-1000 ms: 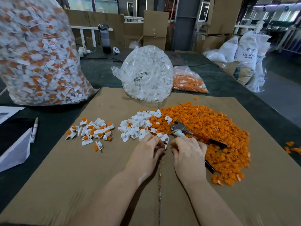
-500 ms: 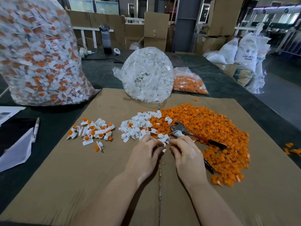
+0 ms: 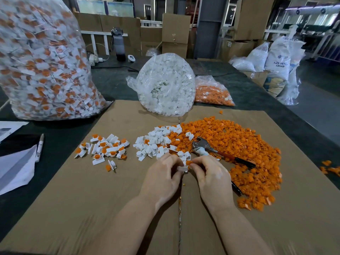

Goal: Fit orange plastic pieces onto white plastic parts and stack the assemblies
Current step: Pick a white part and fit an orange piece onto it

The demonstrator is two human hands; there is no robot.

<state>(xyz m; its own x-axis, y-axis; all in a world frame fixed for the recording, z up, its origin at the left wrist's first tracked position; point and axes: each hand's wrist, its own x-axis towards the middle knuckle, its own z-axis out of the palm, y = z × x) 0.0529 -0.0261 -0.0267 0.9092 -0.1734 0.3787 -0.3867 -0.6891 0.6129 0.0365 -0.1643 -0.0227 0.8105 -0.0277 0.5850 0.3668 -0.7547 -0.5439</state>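
Note:
My left hand (image 3: 161, 179) pinches a small white part (image 3: 182, 168) at the middle of the cardboard sheet (image 3: 92, 208). My right hand (image 3: 211, 175) pinches an orange piece (image 3: 188, 162) just above that white part, the two touching. Behind my hands lies a heap of loose white parts (image 3: 156, 142), and to its right a broad spread of orange pieces (image 3: 239, 144). A small pile of finished white-and-orange assemblies (image 3: 104, 149) sits to the left.
Pliers (image 3: 217, 151) with dark handles lie on the orange pieces by my right hand. Bags stand behind: assemblies (image 3: 42, 61) far left, white parts (image 3: 165, 87) centre, orange pieces (image 3: 211, 92) right. Paper and a pen (image 3: 39, 147) lie at the left edge.
Both hands have drawn slightly back from the piles and come together. The white part and the orange piece now show between my fingertips, where earlier the fingers were reaching into the parts.

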